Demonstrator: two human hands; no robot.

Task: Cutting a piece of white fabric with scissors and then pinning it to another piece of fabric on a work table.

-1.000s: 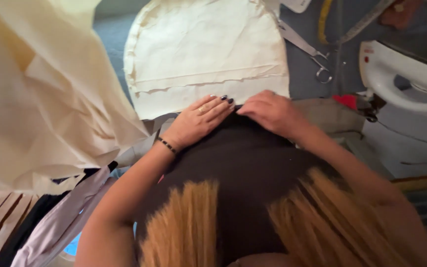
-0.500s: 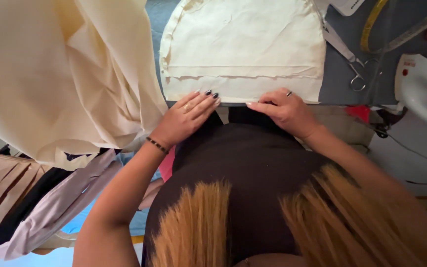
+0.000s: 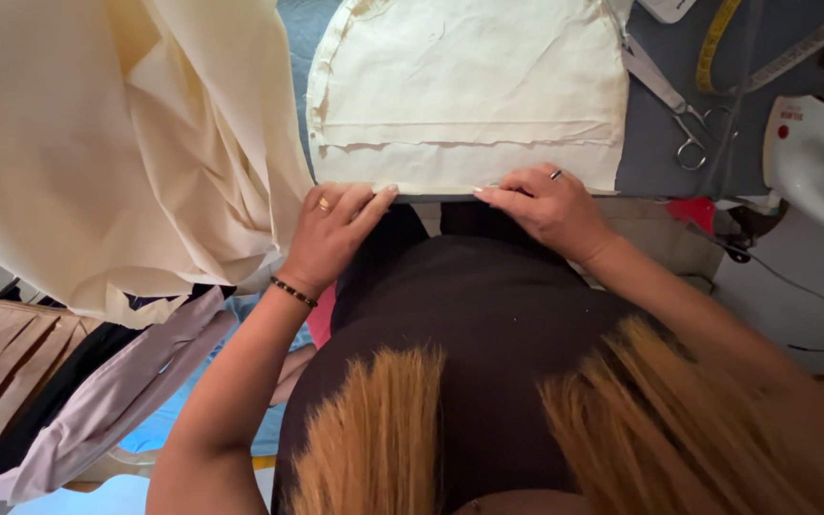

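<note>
A cream fabric piece (image 3: pixel 469 76) with a curved top and a folded hem lies flat on the blue-grey work surface (image 3: pixel 660 157). My left hand (image 3: pixel 336 229) rests at its near edge on the left, fingers together and pointing right, touching the cloth. My right hand (image 3: pixel 541 205), with a ring, presses the same near edge from the right. The fingertips of both hands nearly meet at the hem. Neither hand visibly grips the cloth. My dark top and long hair fill the lower frame.
A large bundle of cream cloth (image 3: pixel 107 143) hangs at the left. Scissors (image 3: pixel 684 119) and a yellow tape measure (image 3: pixel 717 43) lie right of the piece. A white iron (image 3: pixel 813 162) sits at the far right. Folded garments (image 3: pixel 59 381) hang at lower left.
Both hands slid from my dark top up onto the near edge of the cream piece. The view shifted, so the fabric sits more to the centre.
</note>
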